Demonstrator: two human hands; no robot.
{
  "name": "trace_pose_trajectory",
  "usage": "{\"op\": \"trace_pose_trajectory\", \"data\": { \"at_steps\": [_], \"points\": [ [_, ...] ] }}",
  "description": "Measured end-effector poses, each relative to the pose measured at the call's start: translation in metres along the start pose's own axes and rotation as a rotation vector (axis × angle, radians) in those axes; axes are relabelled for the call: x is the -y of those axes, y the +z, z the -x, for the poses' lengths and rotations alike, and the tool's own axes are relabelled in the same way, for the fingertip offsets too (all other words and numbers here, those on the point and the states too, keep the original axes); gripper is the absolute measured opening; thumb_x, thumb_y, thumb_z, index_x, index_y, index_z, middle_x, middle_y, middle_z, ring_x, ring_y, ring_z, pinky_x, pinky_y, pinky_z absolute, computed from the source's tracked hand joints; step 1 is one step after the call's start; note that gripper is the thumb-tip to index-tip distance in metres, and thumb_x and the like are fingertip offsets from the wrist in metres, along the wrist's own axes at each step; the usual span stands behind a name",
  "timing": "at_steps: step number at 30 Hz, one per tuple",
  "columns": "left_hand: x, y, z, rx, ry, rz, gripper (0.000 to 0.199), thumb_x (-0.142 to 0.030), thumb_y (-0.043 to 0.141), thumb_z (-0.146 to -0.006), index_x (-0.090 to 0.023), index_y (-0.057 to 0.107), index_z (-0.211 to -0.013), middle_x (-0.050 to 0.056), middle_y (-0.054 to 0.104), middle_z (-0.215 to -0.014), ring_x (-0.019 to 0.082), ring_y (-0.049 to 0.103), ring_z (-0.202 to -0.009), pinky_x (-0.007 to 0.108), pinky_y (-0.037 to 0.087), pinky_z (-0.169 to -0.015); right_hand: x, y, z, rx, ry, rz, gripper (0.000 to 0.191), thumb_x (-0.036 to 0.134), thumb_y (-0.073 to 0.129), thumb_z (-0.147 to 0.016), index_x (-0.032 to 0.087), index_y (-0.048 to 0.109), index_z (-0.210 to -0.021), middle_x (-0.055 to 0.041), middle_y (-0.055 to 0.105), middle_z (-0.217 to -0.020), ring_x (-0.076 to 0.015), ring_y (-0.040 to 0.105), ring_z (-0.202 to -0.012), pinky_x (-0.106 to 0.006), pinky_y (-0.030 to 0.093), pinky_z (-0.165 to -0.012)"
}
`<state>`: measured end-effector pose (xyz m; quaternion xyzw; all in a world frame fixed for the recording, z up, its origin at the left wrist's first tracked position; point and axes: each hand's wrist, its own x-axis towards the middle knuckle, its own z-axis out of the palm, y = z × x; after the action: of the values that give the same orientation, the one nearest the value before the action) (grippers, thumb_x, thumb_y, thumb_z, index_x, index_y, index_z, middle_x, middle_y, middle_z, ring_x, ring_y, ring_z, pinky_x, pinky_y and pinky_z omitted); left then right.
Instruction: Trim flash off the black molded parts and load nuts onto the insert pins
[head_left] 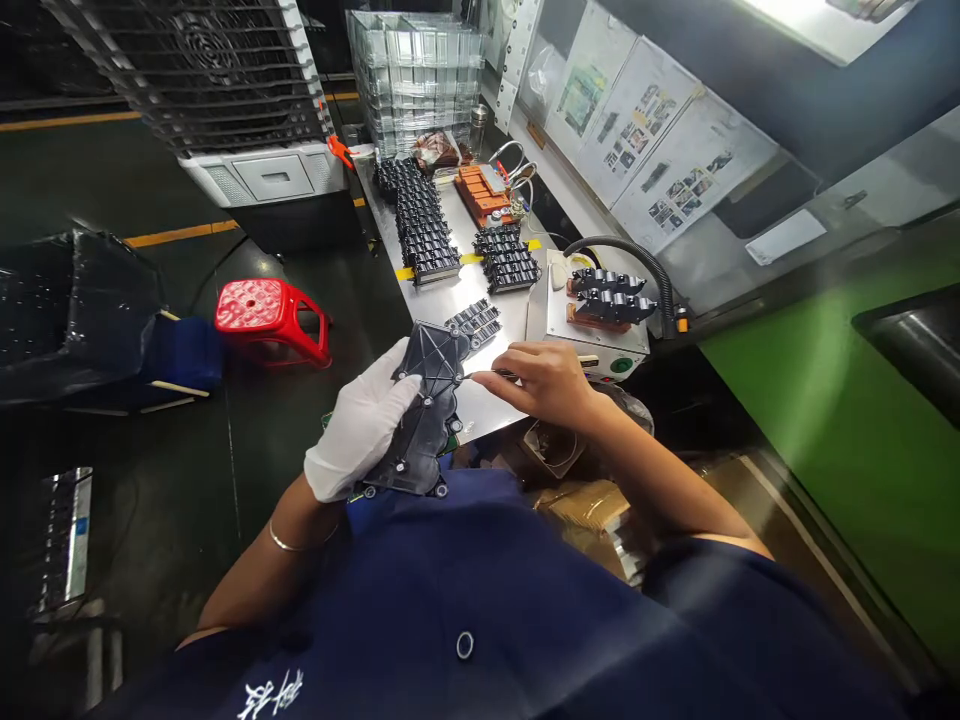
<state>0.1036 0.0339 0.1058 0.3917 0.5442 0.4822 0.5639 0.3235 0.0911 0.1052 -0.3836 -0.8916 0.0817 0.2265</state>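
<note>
A black plastic cover (424,425) with ribs and round screw bosses is tilted in front of my body. My left hand (364,420), in a white glove, is closed on its left side, thumb on the face. Bare and closed, my right hand (544,380) is at the cover's right edge, fingers pinched round a thin tool that is mostly hidden; its tip points at the edge. Just beyond the cover, a small group of black parts (476,322) lies on the metal table (495,400).
Rows of black parts (426,225) and an orange fixture (480,195) stand farther back on the table. A white box (553,325) carrying black parts is at the right. Clear trays (420,85) are stacked behind. A red stool (259,310) stands on the floor at left.
</note>
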Motion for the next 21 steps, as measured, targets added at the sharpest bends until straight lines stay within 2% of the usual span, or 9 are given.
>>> {"op": "trace_pose_trajectory", "data": {
  "at_steps": [5, 7, 10, 11, 13, 15, 17, 19, 21],
  "points": [
    [0.005, 0.000, -0.003, -0.005, 0.014, -0.009, 0.064, -0.037, 0.069, -0.080, -0.016, 0.055, -0.139, 0.010, 0.065, -0.132, 0.027, 0.066, -0.112, 0.038, 0.055, -0.097, -0.002, 0.005, 0.004, 0.116, 0.009, -0.223, 0.048, 0.051, 0.052, -0.093, 0.016, 0.065, -0.062, 0.0000, 0.058, -0.056, -0.0079, 0.045, -0.052, -0.024, 0.032, -0.054],
    [0.010, -0.002, -0.004, 0.008, 0.077, -0.063, 0.060, -0.039, 0.066, -0.082, -0.016, 0.055, -0.137, 0.010, 0.069, -0.125, 0.024, 0.068, -0.103, 0.035, 0.057, -0.090, -0.006, 0.005, 0.005, 0.068, 0.077, -0.352, 0.045, 0.051, 0.056, -0.091, 0.016, 0.067, -0.066, -0.0002, 0.059, -0.058, -0.0082, 0.048, -0.055, -0.023, 0.036, -0.056],
    [0.018, -0.008, -0.006, 0.157, 0.168, -0.336, 0.035, -0.040, 0.061, -0.085, -0.019, 0.067, -0.113, 0.004, 0.075, -0.090, 0.020, 0.069, -0.077, 0.030, 0.056, -0.073, -0.017, 0.001, 0.003, -0.064, 0.251, -0.474, 0.038, 0.053, 0.066, -0.082, 0.016, 0.072, -0.085, -0.0029, 0.067, -0.073, -0.0107, 0.054, -0.063, -0.024, 0.042, -0.060],
    [0.020, -0.010, -0.006, 0.223, 0.199, -0.458, 0.026, -0.039, 0.061, -0.086, -0.020, 0.069, -0.101, 0.002, 0.073, -0.080, 0.018, 0.067, -0.069, 0.028, 0.054, -0.067, -0.021, 0.000, 0.003, -0.034, 0.288, -0.524, 0.041, 0.054, 0.069, -0.079, 0.016, 0.073, -0.094, -0.0039, 0.069, -0.079, -0.0117, 0.056, -0.066, -0.025, 0.044, -0.061],
    [0.024, -0.015, -0.008, 0.327, 0.283, -0.665, 0.017, -0.037, 0.060, -0.086, -0.022, 0.068, -0.086, -0.001, 0.068, -0.068, 0.016, 0.062, -0.059, 0.026, 0.049, -0.061, -0.026, -0.002, 0.004, 0.162, 0.307, -0.637, 0.051, 0.054, 0.075, -0.071, 0.016, 0.073, -0.105, -0.0054, 0.072, -0.087, -0.0142, 0.060, -0.069, -0.026, 0.047, -0.061],
    [0.027, -0.019, -0.010, 0.400, 0.365, -0.785, 0.016, -0.035, 0.058, -0.087, -0.023, 0.069, -0.084, -0.001, 0.067, -0.065, 0.015, 0.060, -0.055, 0.024, 0.045, -0.057, -0.026, 0.001, 0.008, 0.358, 0.290, -0.705, 0.052, 0.052, 0.079, -0.066, 0.015, 0.074, -0.103, -0.0064, 0.074, -0.087, -0.0175, 0.064, -0.073, -0.028, 0.049, -0.064],
    [0.030, -0.023, -0.012, 0.462, 0.410, -0.853, 0.018, -0.035, 0.056, -0.089, -0.024, 0.071, -0.087, -0.001, 0.067, -0.063, 0.015, 0.060, -0.054, 0.024, 0.043, -0.056, -0.023, 0.008, 0.012, 0.426, 0.279, -0.742, 0.047, 0.049, 0.081, -0.065, 0.016, 0.075, -0.097, -0.0060, 0.074, -0.086, -0.0197, 0.065, -0.076, -0.028, 0.050, -0.066],
    [0.034, -0.025, -0.015, 0.478, 0.426, -0.866, 0.020, -0.035, 0.055, -0.090, -0.025, 0.072, -0.092, 0.000, 0.070, -0.069, 0.016, 0.064, -0.060, 0.024, 0.046, -0.059, -0.017, 0.019, 0.017, 0.387, 0.320, -0.801, 0.039, 0.047, 0.078, -0.069, 0.016, 0.075, -0.092, -0.0043, 0.072, -0.082, -0.0186, 0.064, -0.074, -0.028, 0.050, -0.064],
    [0.039, -0.027, -0.017, 0.344, 0.470, -0.823, 0.019, -0.034, 0.058, -0.089, -0.027, 0.073, -0.096, 0.003, 0.074, -0.080, 0.019, 0.069, -0.073, 0.027, 0.052, -0.070, -0.011, 0.033, 0.020, 0.271, 0.426, -0.857, 0.035, 0.046, 0.075, -0.071, 0.015, 0.074, -0.086, -0.0020, 0.069, -0.074, -0.0159, 0.061, -0.067, -0.026, 0.047, -0.059]
  ]
}}
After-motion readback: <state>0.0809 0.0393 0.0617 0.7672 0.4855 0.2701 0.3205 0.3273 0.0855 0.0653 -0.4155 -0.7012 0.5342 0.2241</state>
